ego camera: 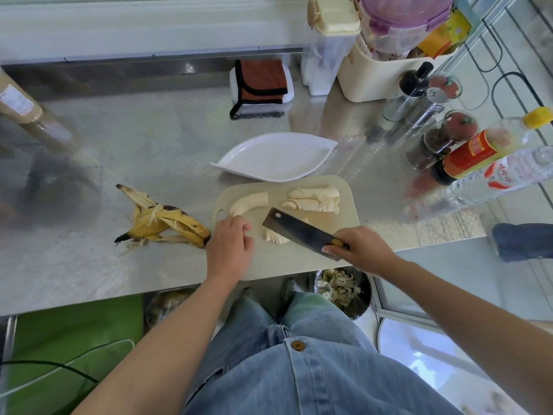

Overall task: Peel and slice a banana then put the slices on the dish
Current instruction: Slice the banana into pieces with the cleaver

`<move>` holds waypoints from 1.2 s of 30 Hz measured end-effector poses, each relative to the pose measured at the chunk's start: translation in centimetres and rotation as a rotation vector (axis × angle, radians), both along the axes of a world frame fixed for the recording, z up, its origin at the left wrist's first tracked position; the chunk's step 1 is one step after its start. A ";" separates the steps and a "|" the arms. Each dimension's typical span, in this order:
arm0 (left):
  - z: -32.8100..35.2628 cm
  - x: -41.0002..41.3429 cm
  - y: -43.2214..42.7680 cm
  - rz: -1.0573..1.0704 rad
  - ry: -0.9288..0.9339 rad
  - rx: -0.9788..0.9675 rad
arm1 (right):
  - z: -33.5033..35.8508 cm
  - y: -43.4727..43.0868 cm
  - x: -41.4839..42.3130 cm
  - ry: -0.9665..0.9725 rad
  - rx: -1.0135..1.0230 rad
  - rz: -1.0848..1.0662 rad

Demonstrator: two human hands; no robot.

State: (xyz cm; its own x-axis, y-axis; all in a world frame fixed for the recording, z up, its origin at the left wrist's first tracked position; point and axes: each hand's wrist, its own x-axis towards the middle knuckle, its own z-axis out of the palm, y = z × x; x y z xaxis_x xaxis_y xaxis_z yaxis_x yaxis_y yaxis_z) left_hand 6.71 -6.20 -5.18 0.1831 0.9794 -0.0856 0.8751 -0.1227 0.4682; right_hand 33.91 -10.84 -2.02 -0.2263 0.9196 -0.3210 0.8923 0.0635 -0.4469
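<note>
Your left hand [230,244] rests at the board's [284,263] left edge, fingers loosely curled, nothing seen in them; your right hand [359,247] grips the knife [299,232] by its handle, blade over a small pile [276,237] of slices mid-board; the uncut half [248,203] lies toward the far-left corner, more slices [314,199] toward the far-right; the dish [275,157] sits just beyond the far edge, bare. Banana judged soft, slick, easily bruised; steady the half lightly near its tip, fingertips tucked.
</note>
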 end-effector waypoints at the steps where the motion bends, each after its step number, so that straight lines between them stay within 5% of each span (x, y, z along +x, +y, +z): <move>1: -0.1 -0.2 0.3 -0.009 0.008 0.036 | 0.3 0.4 0.6 -0.026 0.025 0.068; 7: 0.1 0.4 2.5 -0.009 0.113 0.068 | 0.1 1.7 0.5 -0.151 0.231 0.370; 36: 0.4 0.3 7.2 -0.129 0.287 -0.042 | -2.0 5.4 -0.9 -0.196 0.316 0.158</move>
State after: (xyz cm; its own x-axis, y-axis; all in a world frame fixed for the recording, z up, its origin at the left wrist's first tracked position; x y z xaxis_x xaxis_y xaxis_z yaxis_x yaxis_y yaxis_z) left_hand 7.01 1.04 -4.79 0.2684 0.9440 -0.1919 0.9506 -0.2273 0.2114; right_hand 33.00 -5.43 -4.06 -0.3353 0.9388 -0.0792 0.9269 0.3137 -0.2059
